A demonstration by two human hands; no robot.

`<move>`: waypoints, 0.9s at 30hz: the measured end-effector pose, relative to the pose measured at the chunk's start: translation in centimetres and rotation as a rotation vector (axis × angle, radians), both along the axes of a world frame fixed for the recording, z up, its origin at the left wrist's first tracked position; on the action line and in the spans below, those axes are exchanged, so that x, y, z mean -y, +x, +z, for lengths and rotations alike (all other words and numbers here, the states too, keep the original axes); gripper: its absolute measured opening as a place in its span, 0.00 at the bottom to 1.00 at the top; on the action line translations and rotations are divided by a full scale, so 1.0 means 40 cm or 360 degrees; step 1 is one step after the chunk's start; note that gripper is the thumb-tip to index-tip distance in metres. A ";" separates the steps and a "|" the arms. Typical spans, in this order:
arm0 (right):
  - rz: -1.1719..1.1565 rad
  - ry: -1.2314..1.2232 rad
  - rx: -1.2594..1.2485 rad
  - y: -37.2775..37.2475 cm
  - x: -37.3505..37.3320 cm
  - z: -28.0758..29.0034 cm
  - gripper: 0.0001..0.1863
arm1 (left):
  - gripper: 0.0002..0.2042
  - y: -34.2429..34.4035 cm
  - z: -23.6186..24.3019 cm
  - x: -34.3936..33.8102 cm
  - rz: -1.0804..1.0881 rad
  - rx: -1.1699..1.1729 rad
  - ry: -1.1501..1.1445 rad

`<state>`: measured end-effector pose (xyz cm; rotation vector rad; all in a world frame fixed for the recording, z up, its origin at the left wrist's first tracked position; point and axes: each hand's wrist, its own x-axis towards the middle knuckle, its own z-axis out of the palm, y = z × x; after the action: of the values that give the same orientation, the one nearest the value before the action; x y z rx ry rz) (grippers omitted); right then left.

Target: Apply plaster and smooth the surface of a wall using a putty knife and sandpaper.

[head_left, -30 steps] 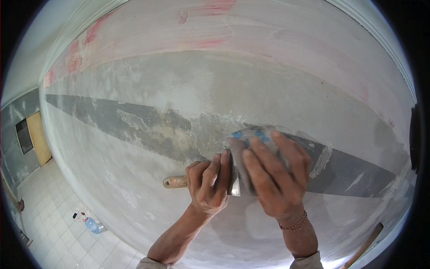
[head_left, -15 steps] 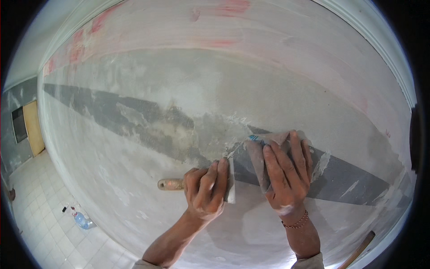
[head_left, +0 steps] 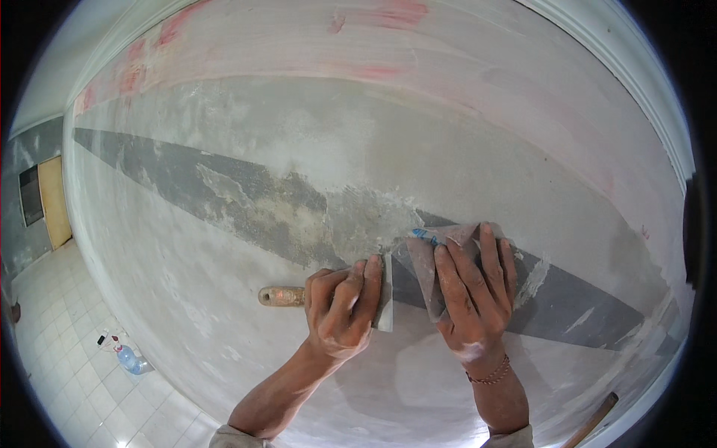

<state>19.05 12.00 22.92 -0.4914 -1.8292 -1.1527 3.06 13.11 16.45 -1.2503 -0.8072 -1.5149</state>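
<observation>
Where right fingers (head_left: pixel 450 284) extend, grey sheet (head_left: pixel 423 263) beneath, scraper (head_left: pixel 282 296) under left fingers (head_left: pixel 349 293)

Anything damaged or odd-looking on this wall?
Yes: on the wall, the dark grey band is interrupted by a pale, ragged-edged patch just above the left hand. A pale scuff also marks it beside the right hand. Both look odd against the darker surface.

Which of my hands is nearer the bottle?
Left. Your left hand, holding the scraper, is above and right of the bottle in the picture; your right hand, holding the sheet, is farther right.
</observation>
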 end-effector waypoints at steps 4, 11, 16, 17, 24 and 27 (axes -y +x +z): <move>-0.0039 0.0024 -0.0009 -0.004 0.001 0.008 0.13 | 0.14 -0.005 0.015 -0.007 0.0043 -0.0061 0.0010; -0.0002 0.0014 0.0016 -0.009 -0.014 -0.002 0.14 | 0.15 -0.011 0.011 -0.008 0.0011 -0.0033 -0.0007; -0.0051 -0.0023 -0.0004 -0.001 0.003 0.005 0.14 | 0.15 -0.008 0.010 -0.013 0.0005 -0.0050 0.0028; -0.0042 -0.0025 -0.0002 -0.003 0.001 0.003 0.14 | 0.15 -0.010 0.006 -0.013 0.0030 -0.0037 0.0050; -0.0016 0.0003 -0.0008 -0.004 0.001 0.010 0.13 | 0.16 0.001 -0.002 0.015 -0.0098 -0.0064 -0.0042; -0.0015 -0.0020 0.0003 -0.009 0.011 0.010 0.14 | 0.16 -0.013 -0.015 0.010 -0.0028 -0.0170 0.0041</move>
<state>18.67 11.54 23.34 -0.5066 -1.8384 -1.1488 2.56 12.73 15.86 -1.3104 -0.7067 -1.4552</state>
